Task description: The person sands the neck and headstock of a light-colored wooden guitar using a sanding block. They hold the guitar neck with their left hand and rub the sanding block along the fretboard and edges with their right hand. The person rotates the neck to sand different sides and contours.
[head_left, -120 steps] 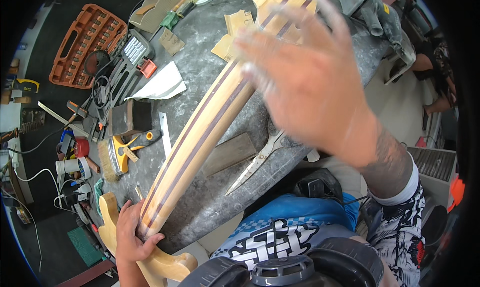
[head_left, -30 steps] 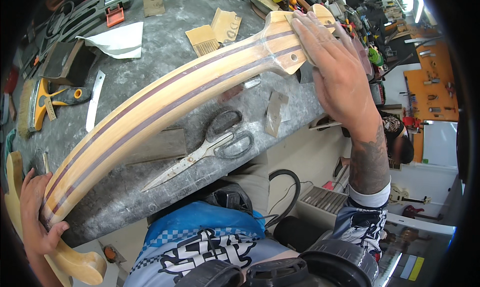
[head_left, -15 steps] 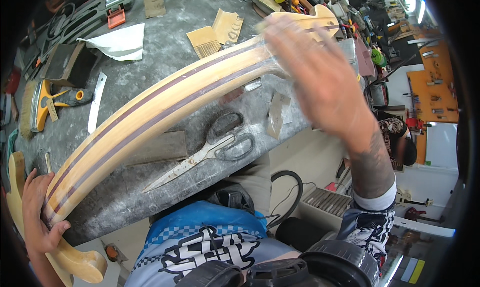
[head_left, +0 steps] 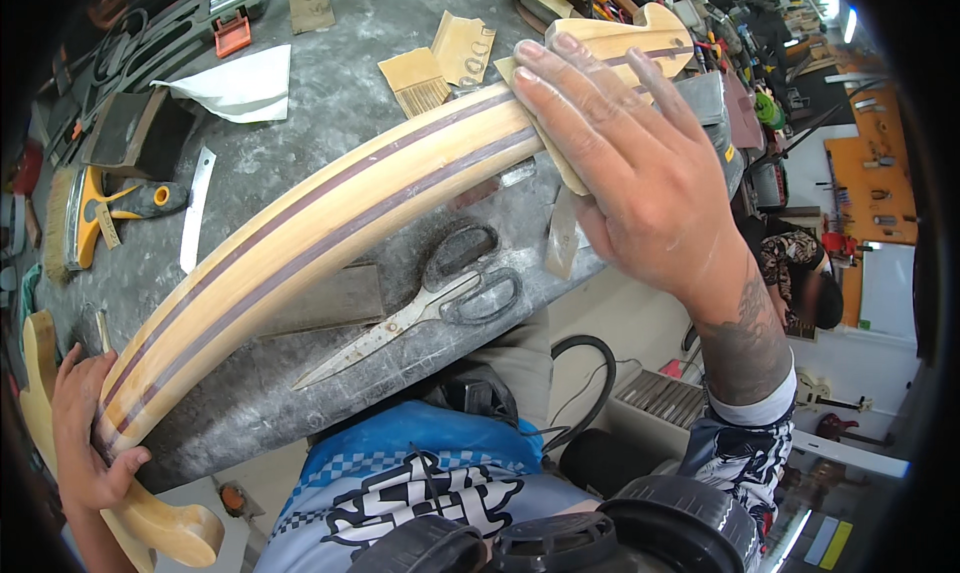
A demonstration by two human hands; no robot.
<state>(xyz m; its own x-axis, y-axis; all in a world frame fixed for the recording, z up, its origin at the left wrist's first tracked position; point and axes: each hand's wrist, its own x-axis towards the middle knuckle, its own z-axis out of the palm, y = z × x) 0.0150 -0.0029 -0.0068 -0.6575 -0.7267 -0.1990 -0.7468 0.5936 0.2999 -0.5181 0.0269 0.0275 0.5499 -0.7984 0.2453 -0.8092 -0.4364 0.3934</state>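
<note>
A pale wooden guitar neck [head_left: 330, 208] with two dark lengthwise stripes slants across the workbench, its headstock [head_left: 655, 43] at the far right. At the lower left it meets a pale guitar body [head_left: 180, 533], only partly in view. My left hand [head_left: 85, 438] wraps around the neck's near end, thumb on the near side. Close to the headstock, my right hand [head_left: 645, 188] presses a tan piece of sandpaper [head_left: 562, 163] over the neck. Its fingers lie along the wood, and the palm hides most of the sheet.
Scissors [head_left: 440, 298] lie near the bench's front edge. Around the neck are a metal straightedge [head_left: 196, 208], a yellow-handled brush [head_left: 90, 218], cut sandpaper pieces [head_left: 415, 78] and white paper [head_left: 245, 83]. Tools crowd the far right; another person [head_left: 800, 283] is in the background.
My right hand, blurred before, is now sharp and slightly nearer me, with the sandpaper's edge showing. My left hand keeps its hold; the view has shifted a little.
</note>
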